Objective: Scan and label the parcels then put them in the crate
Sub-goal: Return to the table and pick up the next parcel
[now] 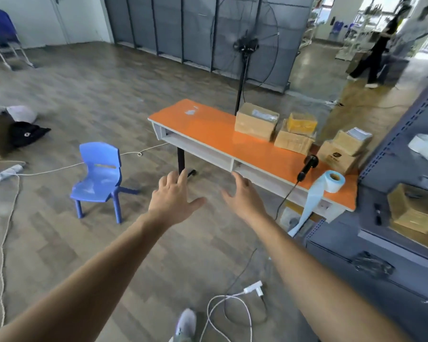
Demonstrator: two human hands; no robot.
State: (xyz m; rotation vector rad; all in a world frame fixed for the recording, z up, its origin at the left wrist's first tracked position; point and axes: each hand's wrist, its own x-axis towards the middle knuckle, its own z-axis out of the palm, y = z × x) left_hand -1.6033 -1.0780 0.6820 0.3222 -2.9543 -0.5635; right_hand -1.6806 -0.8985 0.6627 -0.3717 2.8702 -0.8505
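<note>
Head view: the long orange-topped table (208, 134) carries the brown cardboard parcels (255, 124) toward its right end, with the pale blue roll of labels (334, 181) and the black handheld scanner (308, 166) near its front edge; I see no crate. I judge this the approach, so my next move calls for taking up the scanner. My left hand (173, 198) and right hand (245, 198) hover short of the table, fingers spread, holding nothing.

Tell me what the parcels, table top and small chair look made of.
Parcels: likely cardboard, matte brown, creased, one wrapped in shiny yellow tape. Table top: probably laminate over board, glossy orange with reflections. Chair: moulded plastic by its one-piece blue sheen.
</note>
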